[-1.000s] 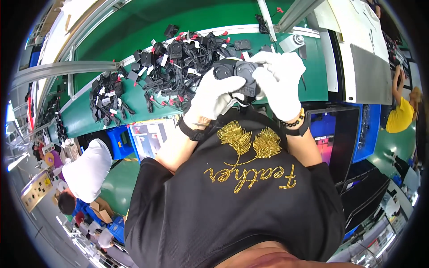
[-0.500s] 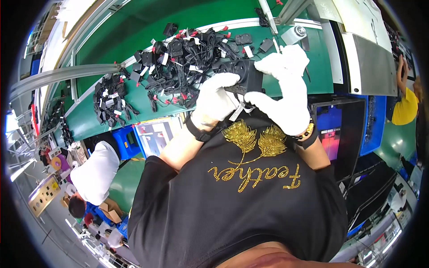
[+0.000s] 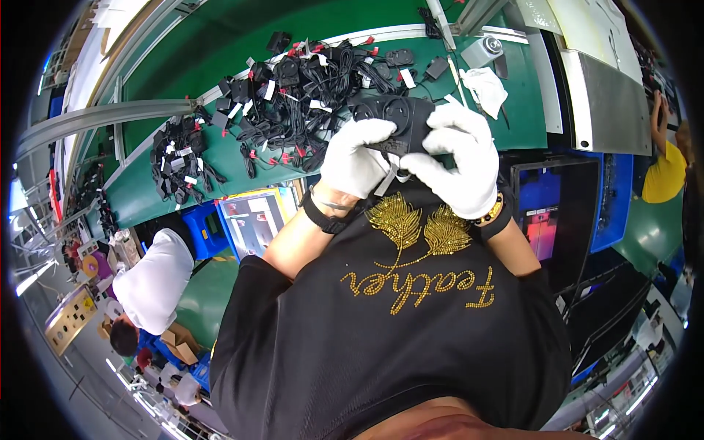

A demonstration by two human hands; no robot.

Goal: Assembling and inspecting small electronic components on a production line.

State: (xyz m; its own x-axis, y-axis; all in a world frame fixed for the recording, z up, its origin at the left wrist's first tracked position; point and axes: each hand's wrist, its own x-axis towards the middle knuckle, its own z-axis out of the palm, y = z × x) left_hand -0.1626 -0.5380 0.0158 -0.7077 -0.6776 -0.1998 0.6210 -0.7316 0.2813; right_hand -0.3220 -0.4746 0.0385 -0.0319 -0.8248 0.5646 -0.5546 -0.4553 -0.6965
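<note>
One cursive word in gold studs, clear to read, across the chest of a black shirt (image 3: 389,352).
The lettering (image 3: 419,284) shows upside down in this view, below two gold feather motifs (image 3: 396,224) near the garment's neck-far edge. Blank-looking or too small to read: a white tag (image 3: 382,187) below the lower edge of a black device (image 3: 416,121); white labels (image 3: 270,89) scattered through the black cable heap (image 3: 293,95) toward the workbench's far edge (image 3: 345,50); and a lone white label (image 3: 408,78) just right of that heap. Fine marks on the lit screen (image 3: 539,198) beside the workbench's near right corner are too small to make out.
</note>
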